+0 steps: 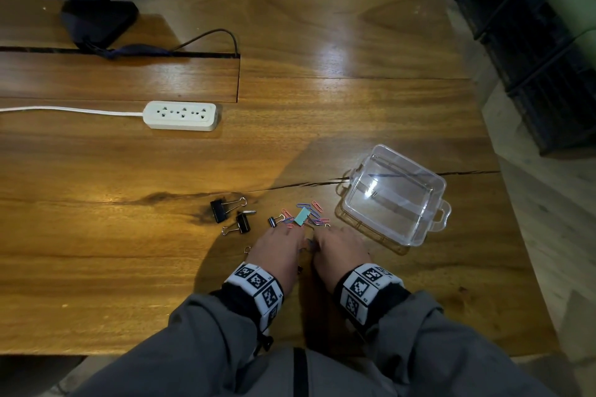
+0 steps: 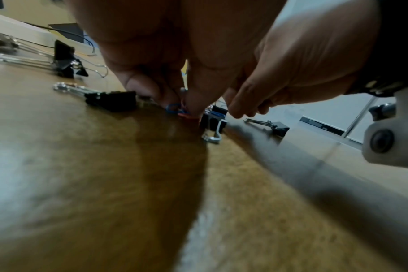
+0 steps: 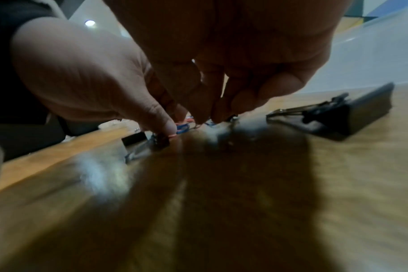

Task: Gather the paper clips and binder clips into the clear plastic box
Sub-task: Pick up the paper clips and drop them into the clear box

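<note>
1. The clear plastic box (image 1: pixel 395 195) sits open on the wooden tabletop (image 1: pixel 322 42). Nothing can be seen in it.
2. Just to the left of the box lies a little heap of paper clips (image 1: pixel 311 214) in pink, blue and purple. A small green binder clip (image 1: pixel 302 215) lies in the heap.
3. Further left of the box are two big black binder clips (image 1: pixel 225 208), close to each other, and a small dark binder clip (image 1: pixel 274 220) next to the heap.
4. The left hand (image 1: pixel 279 250) is at the near edge of the heap, left of the box. In the left wrist view its fingertips (image 2: pixel 193 104) are bent down and squeeze together on blue and red paper clips on the tabletop.
5. The right hand (image 1: pixel 340 251) is right beside the left hand, nearer the box. In the right wrist view its fingers (image 3: pixel 203 103) are curled down into the clips. The picture is too blurry to tell if it really holds one.
6. Far from the box, at the back left, are a white power strip (image 1: pixel 182 115) with its cord and a black monitor stand (image 1: pixel 98 19).
</note>
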Motion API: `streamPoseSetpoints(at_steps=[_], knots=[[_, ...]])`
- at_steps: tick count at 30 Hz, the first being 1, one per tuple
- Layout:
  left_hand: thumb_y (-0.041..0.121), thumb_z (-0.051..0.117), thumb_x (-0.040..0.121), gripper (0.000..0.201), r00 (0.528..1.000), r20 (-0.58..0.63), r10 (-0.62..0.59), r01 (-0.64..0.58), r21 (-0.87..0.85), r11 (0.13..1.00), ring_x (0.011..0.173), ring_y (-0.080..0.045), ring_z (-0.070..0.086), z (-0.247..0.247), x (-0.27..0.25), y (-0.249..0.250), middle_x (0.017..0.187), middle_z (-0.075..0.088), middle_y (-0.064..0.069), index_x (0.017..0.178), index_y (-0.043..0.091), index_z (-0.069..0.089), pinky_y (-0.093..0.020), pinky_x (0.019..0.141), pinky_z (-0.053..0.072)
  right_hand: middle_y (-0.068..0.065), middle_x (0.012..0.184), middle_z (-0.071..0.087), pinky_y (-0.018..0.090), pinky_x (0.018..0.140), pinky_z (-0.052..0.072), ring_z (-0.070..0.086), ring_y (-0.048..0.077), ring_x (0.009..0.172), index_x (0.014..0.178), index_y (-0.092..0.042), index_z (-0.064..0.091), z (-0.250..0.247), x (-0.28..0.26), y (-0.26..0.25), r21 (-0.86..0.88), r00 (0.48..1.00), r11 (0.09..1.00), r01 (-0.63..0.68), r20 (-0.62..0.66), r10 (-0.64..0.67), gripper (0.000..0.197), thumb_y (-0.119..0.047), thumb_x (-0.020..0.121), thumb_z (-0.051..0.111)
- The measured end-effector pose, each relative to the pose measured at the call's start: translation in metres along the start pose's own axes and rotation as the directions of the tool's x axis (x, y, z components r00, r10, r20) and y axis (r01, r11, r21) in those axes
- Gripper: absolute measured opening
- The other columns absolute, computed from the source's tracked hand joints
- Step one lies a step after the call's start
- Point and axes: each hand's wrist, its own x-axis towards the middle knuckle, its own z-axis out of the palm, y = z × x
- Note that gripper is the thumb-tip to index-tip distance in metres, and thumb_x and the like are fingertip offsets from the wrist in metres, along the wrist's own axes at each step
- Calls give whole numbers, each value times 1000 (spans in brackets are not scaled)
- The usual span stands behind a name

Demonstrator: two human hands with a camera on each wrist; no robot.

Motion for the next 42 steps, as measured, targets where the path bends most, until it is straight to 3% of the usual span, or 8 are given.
streamPoseSetpoints(at_steps=[3,13,20,23,25,30,37,42], knots=[[10,60,89,26,1000,-14,-1,1,-24,1000,105,-22,51,-2,-3,-2,115,60,-2,111,21,54,-37,90,47,7,93,62,40,78,42,54,31,96,89,-20,46,-1,6,-8,70,999,997,-32,-32,34,12,-10,88,52],[18,65,85,23,995,-69,-77,73,-66,995,82,-13,48,-18,-10,-21,81,50,10,77,28,46,-27,69,42,9,128,57,46,95,43,50,31,117,129,-19,52,7,15,-16,-144,997,986,-81,-12,80,45,-26,86,62],[12,67,77,25,985,-106,-135,112,-198,974,66,-17,53,-48,-1,-15,68,56,5,68,24,47,-32,57,42,20,128,55,49,95,40,47,38,119,128,-6,47,9,6,-25,-434,977,875,212,78,-198,33,-21,98,45],[12,69,74,24,989,-127,-76,47,-223,974,64,-21,55,-66,18,4,65,59,3,68,21,48,-35,56,45,18,113,63,43,87,44,56,37,106,115,-9,53,-11,4,-15,-241,982,952,189,44,-183,28,-25,92,52],[12,70,73,25,992,-128,-12,-14,-205,979,62,-20,53,-78,32,25,66,59,3,68,21,48,-32,51,36,13,93,67,38,74,47,60,34,89,93,-14,56,-36,1,3,94,993,996,-1,-115,12,12,-23,85,59],[10,66,77,28,983,-55,175,-179,-88,980,64,-15,50,-78,69,91,70,53,5,66,25,44,-26,51,33,-2,72,63,28,55,40,57,15,67,75,-20,56,-86,-4,73,502,859,798,-333,-188,476,13,-14,77,68],[18,64,85,22,967,-63,247,-251,-71,965,74,-18,54,-53,87,110,77,55,7,72,28,48,-29,59,41,-5,80,64,36,72,54,62,16,78,80,-25,59,-75,0,106,558,858,756,-341,-143,493,11,-21,84,68],[14,63,87,11,991,-134,6,-33,-200,979,75,-18,58,-71,66,43,79,62,4,80,21,60,-31,64,46,-11,88,58,32,73,57,59,6,79,87,-27,57,-58,-29,85,485,900,866,-122,-315,303,8,-22,92,61]])
